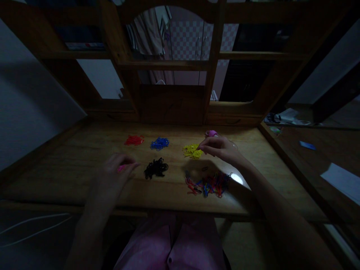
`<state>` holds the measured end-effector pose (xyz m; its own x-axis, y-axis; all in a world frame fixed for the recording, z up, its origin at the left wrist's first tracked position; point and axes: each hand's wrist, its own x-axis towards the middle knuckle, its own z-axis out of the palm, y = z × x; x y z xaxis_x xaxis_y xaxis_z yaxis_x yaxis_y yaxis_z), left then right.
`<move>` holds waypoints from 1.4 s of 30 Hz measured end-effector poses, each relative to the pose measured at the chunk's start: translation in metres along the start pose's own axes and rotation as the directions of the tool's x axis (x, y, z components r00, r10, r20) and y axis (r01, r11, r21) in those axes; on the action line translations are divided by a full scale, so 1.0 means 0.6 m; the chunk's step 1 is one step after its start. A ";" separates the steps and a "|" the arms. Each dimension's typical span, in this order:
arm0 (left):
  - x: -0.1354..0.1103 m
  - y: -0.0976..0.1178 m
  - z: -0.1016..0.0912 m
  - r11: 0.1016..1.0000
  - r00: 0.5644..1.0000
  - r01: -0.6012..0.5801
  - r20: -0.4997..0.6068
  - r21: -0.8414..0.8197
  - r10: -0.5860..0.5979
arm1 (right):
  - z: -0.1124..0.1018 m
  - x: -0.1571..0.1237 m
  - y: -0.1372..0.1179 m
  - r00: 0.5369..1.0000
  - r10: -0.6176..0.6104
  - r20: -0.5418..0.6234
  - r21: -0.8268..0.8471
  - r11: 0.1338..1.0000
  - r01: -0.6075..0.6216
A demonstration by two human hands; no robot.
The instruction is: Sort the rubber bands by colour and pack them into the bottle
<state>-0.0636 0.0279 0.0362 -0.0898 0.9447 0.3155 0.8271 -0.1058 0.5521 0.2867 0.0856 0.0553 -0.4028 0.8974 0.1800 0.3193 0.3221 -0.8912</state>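
My right hand (218, 147) reaches over the yellow pile (191, 151) of small thin loops, its fingertips pinched together at the pile's right edge. What the pinch holds, if anything, is too small to make out. Blurred by motion, my left hand (112, 176) hovers at the left, with bright pink loops (121, 168) showing between thumb and fingers; whether it grips them is unclear. Right of it lies a black pile (156, 168). Farther back are a red pile (134, 140) and a blue pile (159, 143). A mixed multicoloured heap (209, 184) lies below my right hand.
One dark loop (204, 168) lies alone above the mixed heap. Behind my right hand sits a pink object (211, 133). A wooden shelf unit (171, 105) borders the back of the wooden table (168, 195). White paper (341, 182) lies on the surface at right.
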 end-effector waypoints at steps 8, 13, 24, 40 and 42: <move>-0.104 0.195 0.117 0.882 0.809 -0.227 0.425 -0.413 0.407 | -0.003 0.005 0.014 0.997 -0.015 -0.081 0.037 0.999 0.018; -0.103 0.210 0.153 0.876 0.827 -0.296 0.357 -0.380 0.435 | -0.004 0.005 0.011 0.996 -0.013 -0.094 0.082 0.996 0.021; -0.098 0.234 0.228 0.901 0.840 -0.404 0.326 -0.156 0.433 | -0.004 0.005 0.006 0.996 -0.021 -0.088 0.144 0.989 0.034; -0.072 0.225 0.216 0.899 0.894 -0.261 0.263 -0.351 0.362 | -0.006 0.001 0.000 0.998 -0.009 -0.067 0.089 0.996 0.015; -0.066 0.224 0.209 0.883 0.912 -0.181 0.263 -0.433 0.316 | -0.006 0.001 -0.002 0.997 -0.011 -0.073 0.096 0.995 0.018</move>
<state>0.1208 0.0152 0.0009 0.3256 0.9092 0.2594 0.5060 -0.3993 0.7646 0.2893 0.0869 0.0577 -0.3428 0.9134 0.2195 0.2283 0.3077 -0.9237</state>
